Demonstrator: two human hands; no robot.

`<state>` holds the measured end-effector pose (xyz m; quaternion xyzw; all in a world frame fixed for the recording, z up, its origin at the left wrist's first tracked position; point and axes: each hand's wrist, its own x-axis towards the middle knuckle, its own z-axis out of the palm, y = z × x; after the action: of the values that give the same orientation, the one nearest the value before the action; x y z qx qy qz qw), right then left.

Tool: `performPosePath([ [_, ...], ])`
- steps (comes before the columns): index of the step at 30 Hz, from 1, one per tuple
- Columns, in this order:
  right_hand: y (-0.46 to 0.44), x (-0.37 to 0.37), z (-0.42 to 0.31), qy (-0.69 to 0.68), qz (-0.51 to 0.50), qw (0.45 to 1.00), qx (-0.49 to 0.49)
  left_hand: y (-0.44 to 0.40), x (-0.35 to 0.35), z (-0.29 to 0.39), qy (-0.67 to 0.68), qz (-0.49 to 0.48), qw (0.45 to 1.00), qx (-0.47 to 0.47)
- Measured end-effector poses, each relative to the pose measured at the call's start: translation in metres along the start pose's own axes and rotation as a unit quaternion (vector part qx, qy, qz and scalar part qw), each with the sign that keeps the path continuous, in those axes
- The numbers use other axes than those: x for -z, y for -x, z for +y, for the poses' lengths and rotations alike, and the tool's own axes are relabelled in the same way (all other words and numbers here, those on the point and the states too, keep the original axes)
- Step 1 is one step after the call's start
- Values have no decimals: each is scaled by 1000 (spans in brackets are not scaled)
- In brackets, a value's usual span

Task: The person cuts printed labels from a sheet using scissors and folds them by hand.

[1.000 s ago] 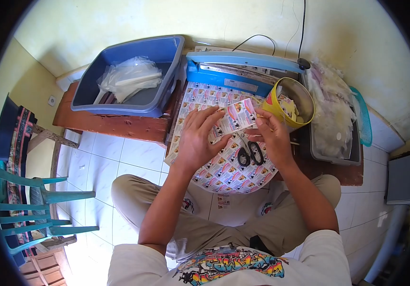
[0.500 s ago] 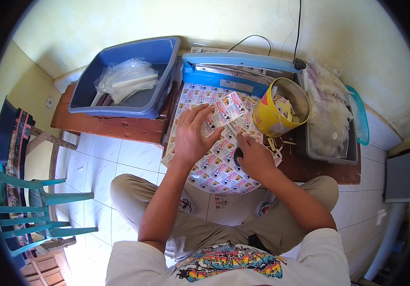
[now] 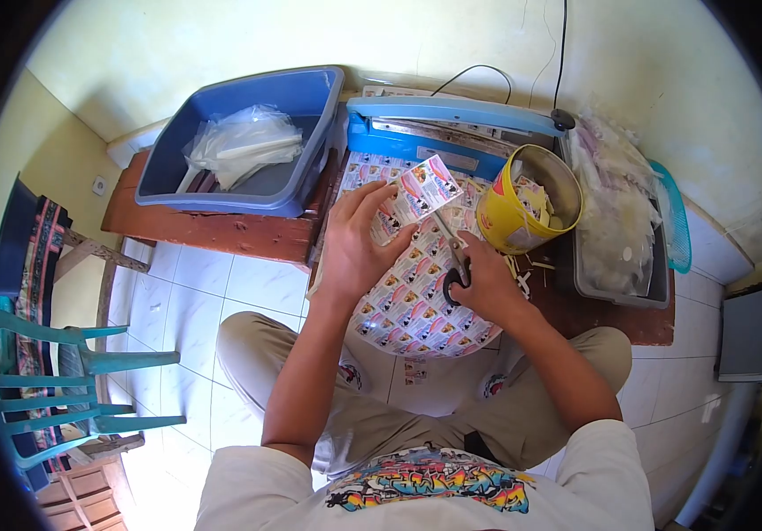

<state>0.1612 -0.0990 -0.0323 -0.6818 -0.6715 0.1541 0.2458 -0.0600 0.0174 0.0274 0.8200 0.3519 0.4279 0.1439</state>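
Between its thumb and fingers, my left hand (image 3: 359, 239) holds a strip of printed labels (image 3: 425, 188), tilted up to the right. Black-handled scissors (image 3: 454, 252) are in my right hand (image 3: 487, 279), its fingers wrapped round the handles. The blades point up and left and meet the lower edge of the strip. Beneath both hands lies a rounded sheet printed with the same labels (image 3: 407, 310). A yellow tin (image 3: 505, 217) holding paper scraps stands just right of the strip.
A blue paper cutter (image 3: 452, 111) stands behind the sheet. On the left is a blue tub (image 3: 297, 190) with clear plastic bags (image 3: 243, 146). A grey tray (image 3: 620, 296) of filled bags sits at right. A green chair (image 3: 88, 363) is at far left.
My right hand has let go of the strip's right end, picked up the scissors from the sheet and brought their blades up to the strip. My left hand has kept its hold.
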Motion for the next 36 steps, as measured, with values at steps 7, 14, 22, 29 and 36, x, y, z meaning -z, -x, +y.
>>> performPosePath([
  [7, 14, 52, -31, -152, -80, 980, -105, -4, -7, -11, 2, 9, 1000, 1],
  [14, 35, 59, -30, -302, -105, 941, -111, -5, -14, -17, 0, 21, 1000, 11],
  [22, 37, 62, -28, -338, -113, 930, -88, -4, -24, -15, 10, 11, 1000, 8],
  [29, 31, 64, -31, -397, -107, 908, -87, -5, -21, -5, -7, -23, 998, -60],
  [36, 26, 62, -29, -424, -110, 893, -99, -2, -23, -2, -4, -45, 997, -66],
])
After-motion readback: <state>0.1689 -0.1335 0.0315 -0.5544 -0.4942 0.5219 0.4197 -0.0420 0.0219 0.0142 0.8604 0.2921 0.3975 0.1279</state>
